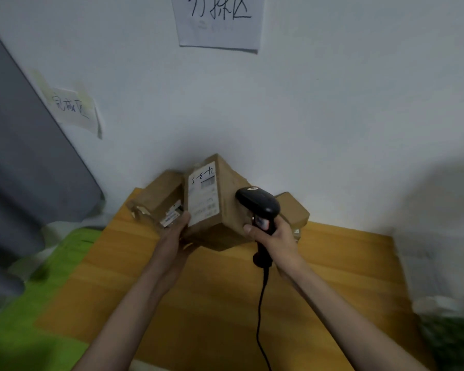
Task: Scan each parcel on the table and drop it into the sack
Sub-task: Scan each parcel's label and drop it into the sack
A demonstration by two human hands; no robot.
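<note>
My left hand [175, 234] holds a brown cardboard parcel [227, 202] tilted up above the wooden table [198, 303], its white shipping label facing me. My right hand [275, 241] grips a black barcode scanner [260, 206] by its handle, the scanner's head right beside the parcel's right face. Its black cable hangs down toward the table's front edge. A second cardboard parcel [160, 199] lies at the back left of the table, and a third parcel [293, 210] lies behind the scanner at the back.
A green sack [33, 303] lies off the table's left edge. A white wall with two handwritten paper signs [217, 20] stands just behind the table. A grey panel [25, 156] leans at the left. Blurred pale objects sit at the right.
</note>
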